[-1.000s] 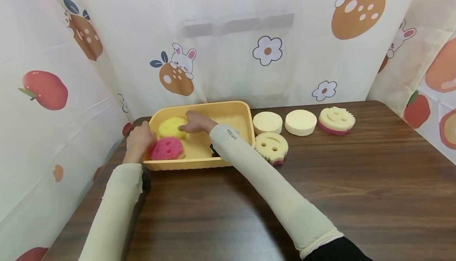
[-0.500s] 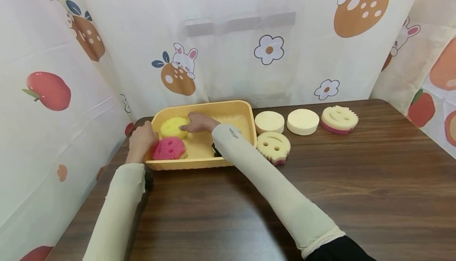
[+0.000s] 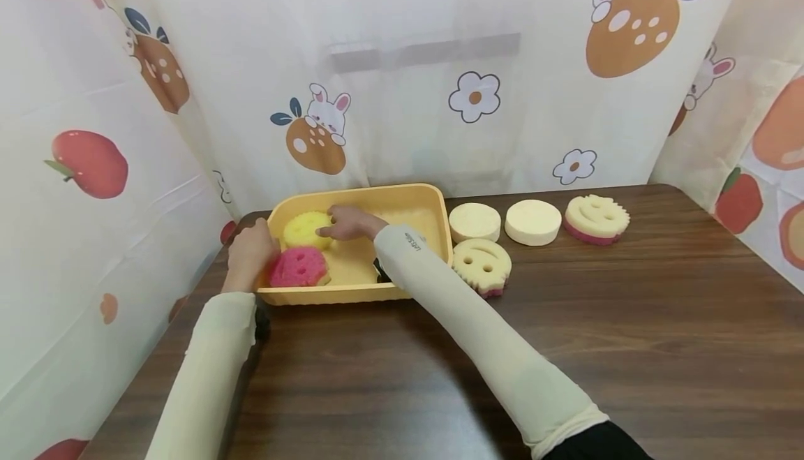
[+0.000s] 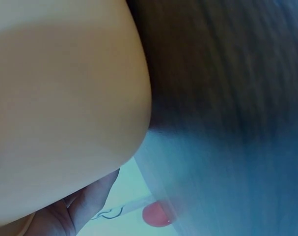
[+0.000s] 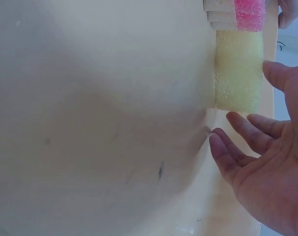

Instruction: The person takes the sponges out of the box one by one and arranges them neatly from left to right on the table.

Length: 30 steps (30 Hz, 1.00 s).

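My left hand [image 3: 250, 254] grips the left rim of a yellow rectangular tray [image 3: 402, 198]; in the left wrist view the tray's outer wall [image 4: 70, 108] hides most of that hand. Inside the tray, a round yellow sponge [image 3: 303, 231] lies at the left back. My right hand [image 3: 352, 223] reaches in and holds this sponge at its right edge. In the right wrist view the thumb is at the sponge's upper face and the fingertips are by its side. A pink sponge [image 3: 298, 266] with holes sits in front of the yellow one.
Right of the tray stand two plain cream round sponges [image 3: 474, 222] [image 3: 532, 222]. A cream-and-pink smiley sponge [image 3: 482, 264] lies close to the tray, another smiley sponge [image 3: 597, 218] farther right. Printed curtains [image 3: 408, 111] hang behind and beside the wooden table [image 3: 389, 376].
The head view has shifted slightly. Both hands, the tray and the sponges keep nearly the same places relative to each other.
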{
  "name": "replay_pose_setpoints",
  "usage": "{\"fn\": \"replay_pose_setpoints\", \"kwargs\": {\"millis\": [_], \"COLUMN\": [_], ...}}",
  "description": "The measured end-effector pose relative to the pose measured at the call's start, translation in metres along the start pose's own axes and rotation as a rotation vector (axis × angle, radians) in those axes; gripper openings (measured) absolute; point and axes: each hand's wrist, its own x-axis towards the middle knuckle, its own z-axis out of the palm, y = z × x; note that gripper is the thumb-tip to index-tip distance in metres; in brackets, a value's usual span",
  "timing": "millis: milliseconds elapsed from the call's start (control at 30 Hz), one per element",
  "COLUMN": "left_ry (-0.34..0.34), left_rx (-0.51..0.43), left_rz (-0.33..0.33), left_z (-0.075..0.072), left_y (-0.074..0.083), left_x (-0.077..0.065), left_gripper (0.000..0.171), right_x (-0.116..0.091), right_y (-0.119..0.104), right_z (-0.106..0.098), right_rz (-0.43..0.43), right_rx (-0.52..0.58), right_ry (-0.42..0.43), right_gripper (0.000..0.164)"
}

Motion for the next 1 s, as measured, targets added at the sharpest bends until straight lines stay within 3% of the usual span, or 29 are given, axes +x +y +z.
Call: {"fn": "replay_pose_setpoints", "kwargs": {"millis": [233, 500, 767, 1000], "left_ry": [0.007, -0.01, 0.014, 0.014], "left_rx": [0.005, 0.003, 0.008, 0.015], "left_rz": [0.006, 0.002, 0.008, 0.002], "left_z": [-0.0004, -0.0008, 0.001, 0.0015], "left_y": [-0.0011, 0.001, 0.0031, 0.0019], "left_x": [0.0, -0.0005, -0.002, -0.0012], "left_gripper": [0.047, 0.048, 0.047, 0.047], "right_x": [0.0019, 0.0044, 0.006, 0.0043], "right_y": [0.0009, 0.0, 0.0009, -0.0003], "right_z": [0.0035, 0.0044, 0.0038, 0.0036], "right_rz": [-0.006, -0.023, -0.015, 0.023], "right_rx": [0.077, 0.001, -0.024, 0.025], "right_ry": [0.015, 0.024, 0.029, 0.009], "right_gripper": [0.067, 0.069, 0.056, 0.072]}}
